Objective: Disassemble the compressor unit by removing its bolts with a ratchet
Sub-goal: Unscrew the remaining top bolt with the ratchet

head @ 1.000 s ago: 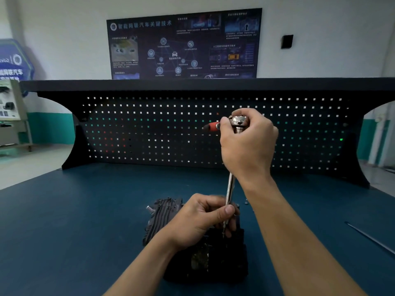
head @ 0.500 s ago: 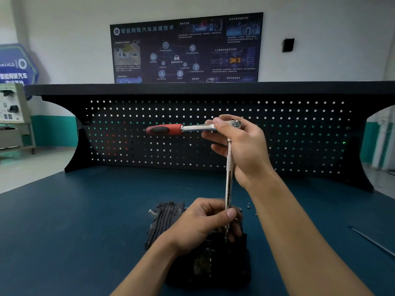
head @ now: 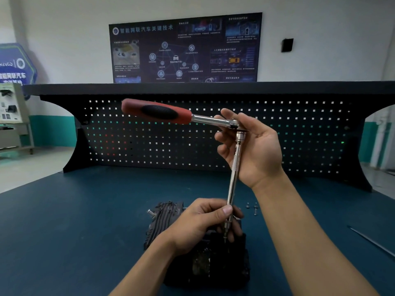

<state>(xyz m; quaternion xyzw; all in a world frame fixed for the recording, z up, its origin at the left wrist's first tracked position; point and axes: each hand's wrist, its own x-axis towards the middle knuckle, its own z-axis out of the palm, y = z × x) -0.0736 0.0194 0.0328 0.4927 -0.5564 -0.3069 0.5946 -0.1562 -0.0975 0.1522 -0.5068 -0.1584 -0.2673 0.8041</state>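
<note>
On the blue workbench (head: 64, 231), a dark compressor unit (head: 164, 216) is sitting at bottom centre. A red-handled ratchet (head: 158, 112) is standing over it on a long extension, the right hand (head: 256, 150) curling round its head and the left hand (head: 198, 223) pinching the shaft low down.

- The left hand (head: 201, 223), just above the compressor unit (head: 215, 272), is showing bare, and its thumbnail (head: 227, 209) is looking short and neatly cut.
- The left forearm (head: 149, 268), at the near left side of the compressor unit, is showing bare along all its visible length.
- The right hand (head: 254, 150), high above the compressor unit, is also showing bare, with fine creases crossing the palm (head: 261, 154).
- The right forearm (head: 310, 238), to the right of the compressor unit, is showing bare and is looking broader toward the picture's lower edge.
</note>
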